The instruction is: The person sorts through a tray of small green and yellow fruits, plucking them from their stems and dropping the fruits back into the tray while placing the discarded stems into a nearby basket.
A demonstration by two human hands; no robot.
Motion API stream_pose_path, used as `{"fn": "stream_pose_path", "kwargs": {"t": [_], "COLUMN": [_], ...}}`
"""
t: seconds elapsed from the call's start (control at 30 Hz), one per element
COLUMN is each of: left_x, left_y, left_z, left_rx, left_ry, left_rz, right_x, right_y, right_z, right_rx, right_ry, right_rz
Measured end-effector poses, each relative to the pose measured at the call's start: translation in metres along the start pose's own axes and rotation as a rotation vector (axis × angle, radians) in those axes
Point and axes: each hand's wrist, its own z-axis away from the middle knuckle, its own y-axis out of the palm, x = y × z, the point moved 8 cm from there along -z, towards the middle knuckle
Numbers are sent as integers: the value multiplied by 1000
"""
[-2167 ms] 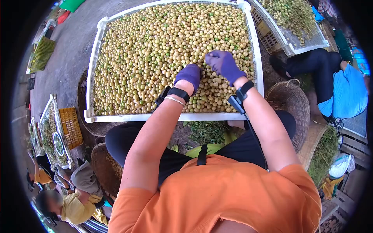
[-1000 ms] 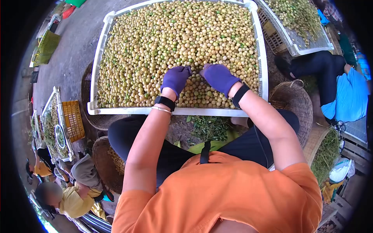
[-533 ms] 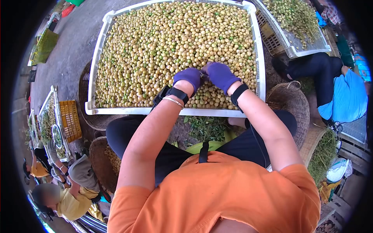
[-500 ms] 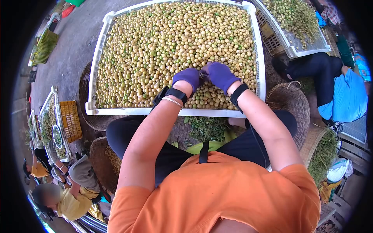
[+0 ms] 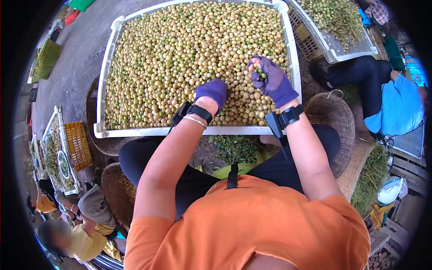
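A large white mesh tray (image 5: 243, 130) before me is heaped with small round yellowish-tan fruits (image 5: 175, 58), some of them green. My right hand (image 5: 275, 83), in a purple glove with bare fingertips, is raised over the tray's right part. Its fingers curl closed round a few small green fruits (image 5: 259, 73). My left hand (image 5: 212, 93), gloved likewise, rests low on the fruits near the front rim. Its back faces me, and its fingers are hidden beneath it.
Woven baskets (image 5: 333, 112) stand beside my legs. Another tray (image 5: 355, 56) with fruits is at the upper right, near a person in dark trousers (image 5: 360, 81). A yellow crate (image 5: 77, 144) and more people are at the left. Leafy stems (image 5: 236, 148) lie below the tray.
My hands were close together over the fruits. My right hand has moved right and turned, showing green fruits in its fingers. The left has stayed nearly in place.
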Motion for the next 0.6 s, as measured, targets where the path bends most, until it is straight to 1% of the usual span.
{"fn": "stream_pose_path", "kwargs": {"t": [0.1,0.13,0.23,0.27,0.37,0.4,0.43,0.5,0.53,0.6], "left_x": [1,2,20,16,-12,-20,-33,-42,-51,-54], "left_y": [0,-4,-5,5,-7,-11,-22,-18,-16,-19], "left_z": [1,-2,9,8,9,8,23,25,27,32], "left_rx": [-21,-50,-39,-17,-228,-266,-395,-432,-344,-439], "left_ry": [-17,-25,-346,-306,-154,-5,16,44,141,167], "left_rz": [24,83,1280,1723,2448,2430,2249,2222,2324,2260], "right_x": [-13,-18,-30,-35,-48,-56,-66,-71,-72,-73], "right_y": [-3,-3,2,3,15,17,22,19,17,15], "right_z": [7,6,16,19,32,34,30,30,33,35], "right_rx": [-15,37,44,-4,-164,-222,-222,-297,-302,-310], "right_ry": [64,93,112,120,99,112,78,12,28,63], "right_rz": [-269,-306,-414,-418,-334,-309,-373,-436,-448,-473]}}
